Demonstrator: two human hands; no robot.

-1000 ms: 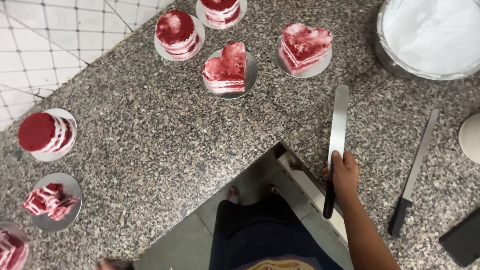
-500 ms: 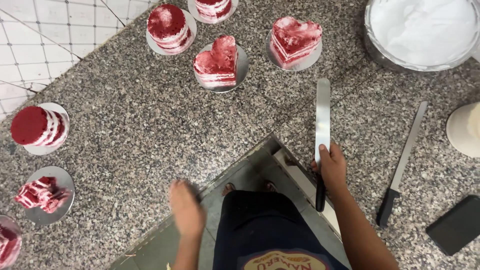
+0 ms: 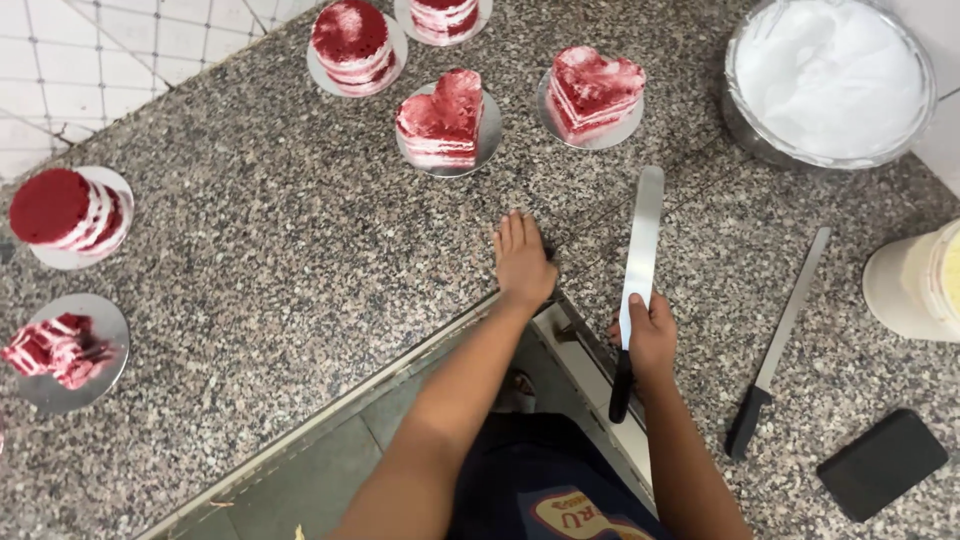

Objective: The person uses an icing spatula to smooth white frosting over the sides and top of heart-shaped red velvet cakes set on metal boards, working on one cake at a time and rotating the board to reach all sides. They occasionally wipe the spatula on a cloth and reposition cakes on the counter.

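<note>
The spatula (image 3: 640,250), a long flat metal blade with a black handle, lies in the right hand (image 3: 648,335), which grips it where blade meets handle; the blade points away across the granite counter (image 3: 250,300), its tip short of the cakes. The left hand (image 3: 522,262) is stretched forward, palm down, fingers straight and together, holding nothing and resting on or just above the counter near its inner corner.

Just ahead of the left hand a heart cake (image 3: 442,120), red with white layers, sits bare on a round silver board. A second heart cake (image 3: 592,88) stands to its right, and a round cake (image 3: 352,40) to its left, with another behind at the top edge. Further left are one more round cake (image 3: 65,210) and a board of scraps (image 3: 55,350). A steel bowl of white cream (image 3: 830,75) stands at the far right; a knife (image 3: 780,340), a pale tub (image 3: 915,280) and a dark phone (image 3: 880,462) lie near it.

Judging from the bare cakes and clean blade, this looks like the start of frosting: a reach for the near cake. A next move would call for a gentle pull by the board's rim, since the layers could slide.
</note>
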